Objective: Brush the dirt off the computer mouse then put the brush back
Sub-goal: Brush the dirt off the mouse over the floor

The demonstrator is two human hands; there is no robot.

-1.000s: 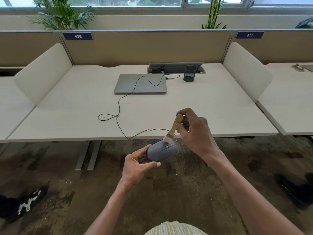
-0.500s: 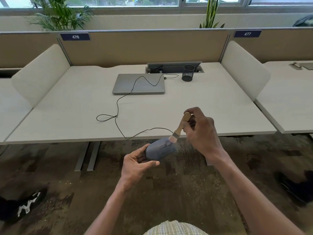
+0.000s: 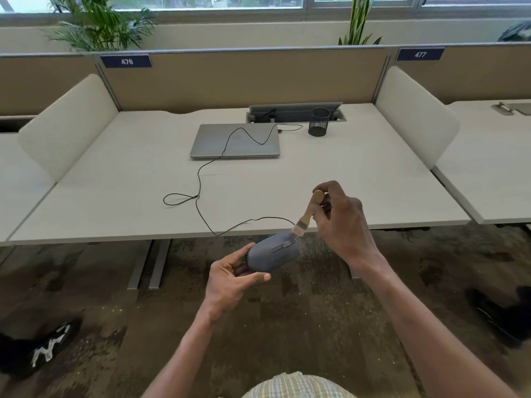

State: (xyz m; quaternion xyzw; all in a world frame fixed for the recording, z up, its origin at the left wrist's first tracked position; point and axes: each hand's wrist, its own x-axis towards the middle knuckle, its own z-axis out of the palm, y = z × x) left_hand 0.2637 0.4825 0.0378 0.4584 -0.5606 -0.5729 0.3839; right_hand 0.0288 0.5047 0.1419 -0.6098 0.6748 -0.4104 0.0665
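Desk (image 3: 359, 179): wide pale top, closed laptop (image 3: 235, 140) at back centre, black mesh pen cup (image 3: 319, 122) just right of it by the cable tray. Cup looks empty; prob. the brush's home, but can't confirm.

Thin black cable (image 3: 198, 185) runs from laptop, loops across desktop, drops off front edge to the mouse.

Left hand (image 3: 232, 278): clamped on rear of grey computer mouse (image 3: 273, 252), held in air below and in front of desk edge, over the carpet. Mouse long axis runs from lower left up to the right, nose toward right hand, top face up toward camera.

Right hand (image 3: 342, 222): pinched on wooden handle of small brush (image 3: 309, 212), above and right of mouse. Brush axis tilts steeply, handle up-right, bristles down-left, touching mouse nose near scroll wheel.

Key relation: brush crosses mouse at its far end only; rear half under left fingers unreached. Judged mid-brushing. Return later falls to right hand, nearer the cup, fwd and slightly left across desk.
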